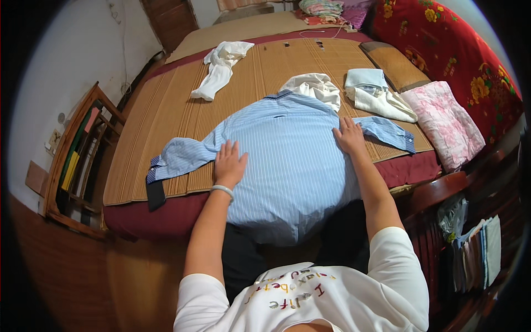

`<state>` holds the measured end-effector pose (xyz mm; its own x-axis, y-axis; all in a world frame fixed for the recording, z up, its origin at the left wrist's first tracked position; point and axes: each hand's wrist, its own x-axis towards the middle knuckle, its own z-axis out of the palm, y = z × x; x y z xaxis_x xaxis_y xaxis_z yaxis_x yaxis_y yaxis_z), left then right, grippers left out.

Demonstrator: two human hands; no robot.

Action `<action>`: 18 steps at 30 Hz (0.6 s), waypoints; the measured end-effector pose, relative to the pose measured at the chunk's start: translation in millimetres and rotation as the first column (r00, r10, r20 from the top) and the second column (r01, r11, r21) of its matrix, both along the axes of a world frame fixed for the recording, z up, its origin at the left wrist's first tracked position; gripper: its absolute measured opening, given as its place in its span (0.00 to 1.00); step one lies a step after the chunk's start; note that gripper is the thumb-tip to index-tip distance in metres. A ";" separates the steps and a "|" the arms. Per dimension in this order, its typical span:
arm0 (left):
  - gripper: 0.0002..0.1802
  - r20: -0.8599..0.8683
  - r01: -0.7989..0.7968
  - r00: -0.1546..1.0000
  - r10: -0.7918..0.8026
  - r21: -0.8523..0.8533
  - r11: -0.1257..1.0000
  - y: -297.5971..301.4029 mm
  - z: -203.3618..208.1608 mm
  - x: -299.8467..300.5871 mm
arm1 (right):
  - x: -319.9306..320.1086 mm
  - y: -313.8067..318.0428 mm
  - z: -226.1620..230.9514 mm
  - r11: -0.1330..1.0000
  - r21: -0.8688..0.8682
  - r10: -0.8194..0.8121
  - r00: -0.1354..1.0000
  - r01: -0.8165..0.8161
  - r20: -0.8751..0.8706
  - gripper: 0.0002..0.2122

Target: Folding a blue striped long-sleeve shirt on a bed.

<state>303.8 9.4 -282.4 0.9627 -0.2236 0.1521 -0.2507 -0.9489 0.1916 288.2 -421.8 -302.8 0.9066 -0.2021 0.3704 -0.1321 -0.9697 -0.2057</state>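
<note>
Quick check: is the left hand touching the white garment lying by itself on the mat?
Apart. The head view shows the left hand flat over the blue shirt, with bare mat between that shirt and the white garment.

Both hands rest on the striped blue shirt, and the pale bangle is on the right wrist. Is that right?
Not quite: the head view shows the pale bangle on the left wrist, not the right. The left hand and right hand do rest on the striped blue shirt.
</note>
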 end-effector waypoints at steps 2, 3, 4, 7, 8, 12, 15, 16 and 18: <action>0.36 0.051 0.002 0.999 -0.002 -0.001 1.000 14.8 -2.1 -0.3 | -0.5 1.9 3.1 1.000 0.004 0.002 1.000 -0.002 -0.004 0.31; 0.36 0.050 0.009 0.999 -0.009 -0.007 1.000 12.8 -1.7 -1.5 | -2.6 0.3 4.5 1.000 0.008 0.000 1.000 0.000 -0.009 0.31; 0.35 0.066 -0.006 0.998 0.005 0.003 1.000 10.3 -0.6 -2.5 | -3.7 0.1 6.3 1.000 0.002 -0.008 1.000 0.008 -0.008 0.31; 0.35 0.076 -0.015 0.997 0.015 -0.009 1.000 5.6 -1.0 -3.9 | -5.3 3.9 9.1 0.999 -0.030 -0.013 0.997 0.010 -0.079 0.30; 0.35 0.065 -0.023 0.998 0.024 -0.024 0.999 5.1 -1.5 -4.2 | -2.4 4.8 11.4 0.999 -0.036 -0.029 0.997 0.026 -0.075 0.30; 0.35 0.035 -0.018 0.999 0.020 -0.036 0.999 -2.0 5.5 -5.4 | 11.8 55.8 6.4 0.999 0.040 0.015 1.000 -0.015 0.014 0.24; 0.34 0.035 -0.030 0.999 0.030 -0.013 0.999 5.5 4.9 -7.3 | 0.6 168.1 11.1 0.942 0.052 0.332 0.943 -0.330 -0.022 0.26; 0.34 0.044 -0.021 0.999 0.022 -0.010 1.000 0.9 4.7 -5.5 | -8.3 196.9 8.8 0.918 0.085 0.389 0.921 -0.387 -0.010 0.27; 0.34 0.041 -0.041 0.998 0.041 0.000 0.999 17.8 -1.0 -7.8 | -38.5 260.7 28.7 0.813 0.169 0.578 0.805 -0.557 -0.133 0.30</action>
<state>296.1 27.1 -283.4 0.9640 -0.1845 0.1916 -0.2195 -0.9587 0.1810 249.7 -161.1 -274.2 0.9185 0.3371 0.2065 0.3909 -0.8524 -0.3472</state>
